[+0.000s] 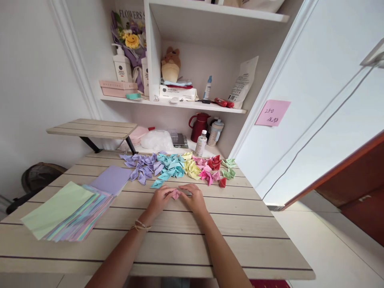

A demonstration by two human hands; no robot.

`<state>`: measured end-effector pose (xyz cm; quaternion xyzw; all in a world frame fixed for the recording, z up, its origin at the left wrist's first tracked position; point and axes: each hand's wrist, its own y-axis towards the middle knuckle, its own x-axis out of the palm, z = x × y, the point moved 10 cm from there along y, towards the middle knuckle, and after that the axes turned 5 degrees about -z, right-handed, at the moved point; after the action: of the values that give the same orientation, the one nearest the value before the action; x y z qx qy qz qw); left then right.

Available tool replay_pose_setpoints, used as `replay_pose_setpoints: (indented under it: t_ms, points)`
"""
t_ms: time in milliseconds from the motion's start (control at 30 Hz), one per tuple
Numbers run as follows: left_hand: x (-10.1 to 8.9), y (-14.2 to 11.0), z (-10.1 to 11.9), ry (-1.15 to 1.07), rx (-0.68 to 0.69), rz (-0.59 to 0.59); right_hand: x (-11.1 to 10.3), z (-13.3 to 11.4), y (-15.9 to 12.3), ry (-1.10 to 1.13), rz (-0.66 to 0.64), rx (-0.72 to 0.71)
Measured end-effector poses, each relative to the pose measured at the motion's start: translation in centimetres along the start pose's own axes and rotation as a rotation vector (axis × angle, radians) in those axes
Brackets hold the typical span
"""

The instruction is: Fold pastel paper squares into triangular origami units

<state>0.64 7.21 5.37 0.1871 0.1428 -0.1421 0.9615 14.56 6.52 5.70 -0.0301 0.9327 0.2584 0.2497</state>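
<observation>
Between my two hands, just above the middle of the table, is a small folded piece of pink paper (175, 195). My left hand (160, 199) pinches its left side with thumb and fingertips. On its right side, the fingers of my right hand (193, 197) close on it, thumb below. Right behind my hands lies a row of folded paper pieces: purple ones (144, 166), blue ones (171, 165), yellow ones (191, 167), pink ones (207, 173), red ones (214, 162) and green ones (229, 173).
A fanned stack of coloured paper sheets (60, 212) lies at the left, with purple sheets (111, 179) behind it. A small raised shelf (93, 127) stands at the back left. Behind the row are a clear bottle (201, 144), a red jug (199, 127) and a tumbler (215, 133).
</observation>
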Motion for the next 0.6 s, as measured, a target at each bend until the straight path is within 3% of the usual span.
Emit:
replay_pose_setpoints:
  t_ms: [200,333,600]
  points:
    - [0.0,-0.2,1.2,0.056,0.022,-0.011,0.7,-1.5,-0.1,-0.097,-0.071,-0.087]
    - [-0.1,-0.1,1.3,0.07,0.053,0.007,1.0,-1.0,-0.1,-0.08,-0.097,-0.02]
    - [-1.0,-0.1,-2.0,-0.191,-0.095,0.174,2.5,0.7,-0.4,0.175,-0.137,0.159]
